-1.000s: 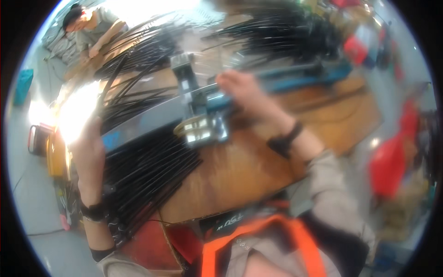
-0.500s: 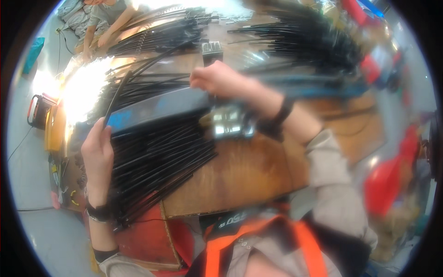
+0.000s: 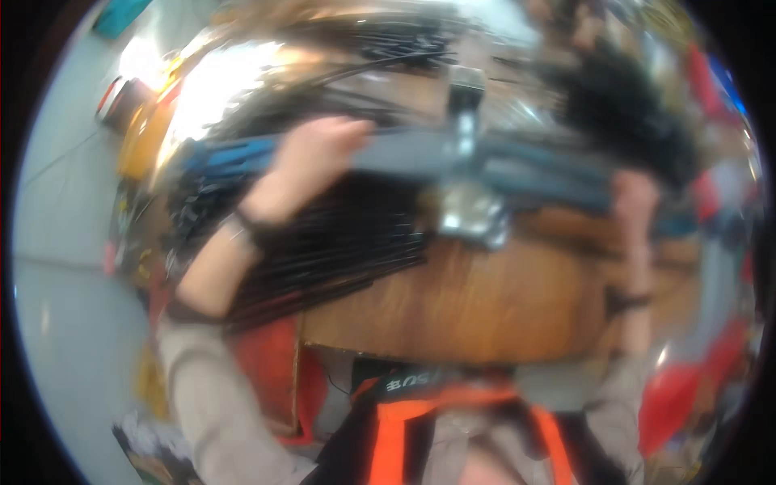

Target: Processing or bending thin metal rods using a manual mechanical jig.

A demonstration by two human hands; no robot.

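Observation:
My left hand [image 3: 319, 158] is over the grey rail with blue ends [image 3: 396, 153], its fingers curled closed. Blur hides whatever is in them. Far to the right, my right hand [image 3: 634, 198] is near the rail's right part, its fingers smeared by motion. Between the hands stands a metal fixture with a square grey top [image 3: 466, 78] and a shiny block [image 3: 469, 212] at its near side. A bundle of thin black rods [image 3: 347, 250] lies on the near side of the rail, beneath my left forearm.
More black rods [image 3: 388, 40] lie beyond the rail, with a dark bundle [image 3: 626, 113] at the far right. The brown wooden tabletop [image 3: 477, 307] spreads in front of me. A red box [image 3: 271, 368] sits below its left edge. Something red [image 3: 675, 400] is at the lower right.
My left hand has moved right and away from me, over the rail. My right hand has swung from the fixture far to the right. The view has shifted, and the rod at my left hand no longer shows clearly.

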